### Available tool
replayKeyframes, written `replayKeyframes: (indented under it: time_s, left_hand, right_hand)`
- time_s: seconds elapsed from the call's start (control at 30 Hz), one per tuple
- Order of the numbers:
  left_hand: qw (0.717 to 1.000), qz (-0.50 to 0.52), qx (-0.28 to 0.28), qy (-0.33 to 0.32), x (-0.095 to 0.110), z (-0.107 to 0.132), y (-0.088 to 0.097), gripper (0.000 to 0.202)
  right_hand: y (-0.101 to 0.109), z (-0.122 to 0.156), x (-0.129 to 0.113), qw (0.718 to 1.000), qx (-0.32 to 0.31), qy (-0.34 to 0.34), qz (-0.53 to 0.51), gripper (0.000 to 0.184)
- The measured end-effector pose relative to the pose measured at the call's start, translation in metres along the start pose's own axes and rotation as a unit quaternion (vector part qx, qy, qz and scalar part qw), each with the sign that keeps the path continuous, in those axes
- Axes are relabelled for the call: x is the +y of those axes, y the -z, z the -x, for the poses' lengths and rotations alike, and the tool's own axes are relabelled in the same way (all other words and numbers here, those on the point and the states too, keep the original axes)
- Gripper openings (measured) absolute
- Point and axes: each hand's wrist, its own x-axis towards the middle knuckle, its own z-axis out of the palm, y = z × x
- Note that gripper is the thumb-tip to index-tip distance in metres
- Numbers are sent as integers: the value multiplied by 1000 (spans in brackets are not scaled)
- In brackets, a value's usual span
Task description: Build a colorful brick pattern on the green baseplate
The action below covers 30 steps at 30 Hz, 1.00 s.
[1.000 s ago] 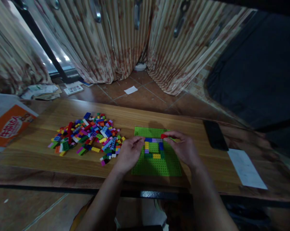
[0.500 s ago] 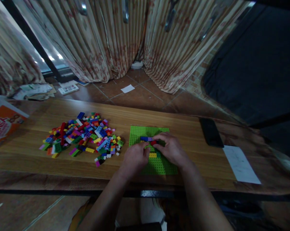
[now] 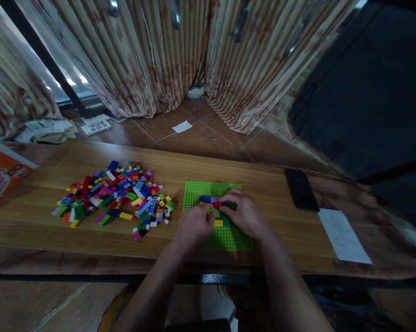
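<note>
A green studded baseplate (image 3: 233,242) lies on the wooden table under both hands. Across it runs a low build of toy bricks, with a blue brick (image 3: 204,199) and a purple brick (image 3: 213,199) along its far side. My right hand (image 3: 248,214) comes in from the right, its thumb and fingers closed at a small red brick (image 3: 217,204). From the left, my left hand (image 3: 196,226) has its fingers bunched against the same build; what they pinch is hidden. A yellow brick (image 3: 218,223) shows on the plate between the hands.
A heap of mixed loose bricks (image 3: 125,193) spreads over the table's left part. To the right lie a black phone (image 3: 301,189) and a white paper sheet (image 3: 344,235). An orange and white bag (image 3: 3,175) is at the far left edge. Curtains hang behind the table.
The red brick shows more fully between my fingertips and sits slightly further left. Both hands stay over the same spot, and the whole view has shifted a little.
</note>
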Motion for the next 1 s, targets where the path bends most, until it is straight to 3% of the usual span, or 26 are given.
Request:
replayKeyframes:
  time_s: [0.37,0.77,1.0]
  left_hand:
    - [999,47,5,8,0,1,5,36]
    - [1000,17,-14,15,2,2,3,38]
    - [1000,-6,-17,21,4,3,2,37]
  right_hand:
    - [-7,-1,5,996,28,-39,-76,11]
    - [0,-1,7,988,74,-130,-46,11]
    - [-8,-3,5,981,79,-168,-61,15]
